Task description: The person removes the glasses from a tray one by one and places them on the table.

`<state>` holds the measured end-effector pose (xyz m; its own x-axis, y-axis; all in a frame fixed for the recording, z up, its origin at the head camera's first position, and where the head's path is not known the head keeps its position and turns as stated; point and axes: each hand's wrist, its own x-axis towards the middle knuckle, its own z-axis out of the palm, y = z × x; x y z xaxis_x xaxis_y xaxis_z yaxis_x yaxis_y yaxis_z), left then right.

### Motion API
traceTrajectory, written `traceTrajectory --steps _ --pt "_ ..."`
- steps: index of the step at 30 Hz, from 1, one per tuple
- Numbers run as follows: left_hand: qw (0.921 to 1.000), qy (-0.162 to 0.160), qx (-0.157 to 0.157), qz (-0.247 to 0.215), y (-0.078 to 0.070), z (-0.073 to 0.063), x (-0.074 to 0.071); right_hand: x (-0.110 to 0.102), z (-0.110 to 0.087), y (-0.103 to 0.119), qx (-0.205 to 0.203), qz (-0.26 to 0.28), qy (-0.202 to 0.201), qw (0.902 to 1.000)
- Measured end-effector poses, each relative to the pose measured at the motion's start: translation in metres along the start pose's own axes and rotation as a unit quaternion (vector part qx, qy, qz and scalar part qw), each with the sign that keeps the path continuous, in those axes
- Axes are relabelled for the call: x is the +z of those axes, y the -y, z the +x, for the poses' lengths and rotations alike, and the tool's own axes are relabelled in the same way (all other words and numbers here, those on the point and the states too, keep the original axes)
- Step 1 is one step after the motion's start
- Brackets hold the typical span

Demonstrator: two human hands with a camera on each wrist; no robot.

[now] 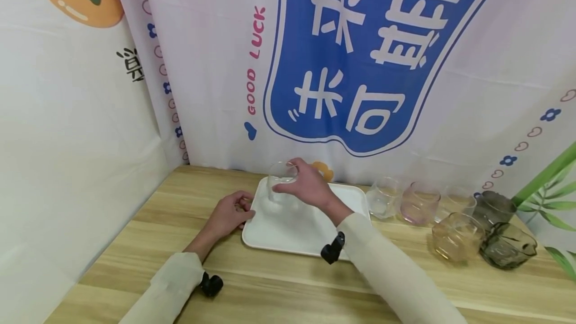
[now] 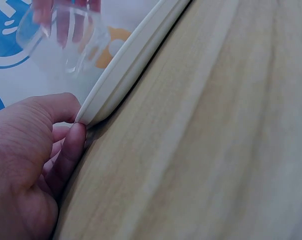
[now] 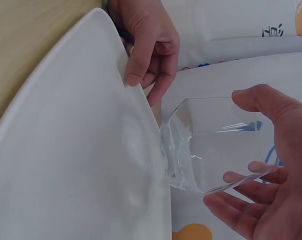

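A white rectangular tray (image 1: 292, 231) lies on the wooden table. My left hand (image 1: 228, 215) pinches its left rim, thumb on top and fingers beneath, as the left wrist view also shows. Above the tray's far left corner, my right hand (image 1: 311, 185) holds a clear drinking glass (image 3: 216, 142) by its sides, thumb on one side and fingers on the other. The glass is upright, its base close to the tray surface; whether they touch I cannot tell.
Right of the tray stand several glasses: a clear glass (image 1: 384, 201), a pinkish glass (image 1: 420, 207), another clear glass (image 1: 456, 203), a grey glass (image 1: 494, 210), an amber glass (image 1: 455, 241) and a dark grey glass (image 1: 507, 250). A printed cloth (image 1: 216, 114) hangs behind; green leaves (image 1: 555, 209) stand at right.
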<state>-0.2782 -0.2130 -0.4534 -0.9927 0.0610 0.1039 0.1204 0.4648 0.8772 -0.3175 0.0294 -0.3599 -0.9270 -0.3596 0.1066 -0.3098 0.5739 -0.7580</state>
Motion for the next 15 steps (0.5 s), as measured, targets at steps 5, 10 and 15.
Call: traceTrajectory --steps 5,10,15 --pt "1.0 0.001 0.006 -0.002 0.001 0.0 0.001 -0.019 -0.018 -0.009 -0.015 -0.009 -0.004 0.9998" --pt "1.0 -0.002 0.001 0.0 0.002 0.001 0.0 -0.039 -0.039 -0.012 -0.033 -0.028 0.006 0.999" --pt "1.0 0.001 0.001 0.0 0.002 0.0 -0.001 -0.059 -0.062 -0.016 -0.019 -0.043 0.013 0.9988"
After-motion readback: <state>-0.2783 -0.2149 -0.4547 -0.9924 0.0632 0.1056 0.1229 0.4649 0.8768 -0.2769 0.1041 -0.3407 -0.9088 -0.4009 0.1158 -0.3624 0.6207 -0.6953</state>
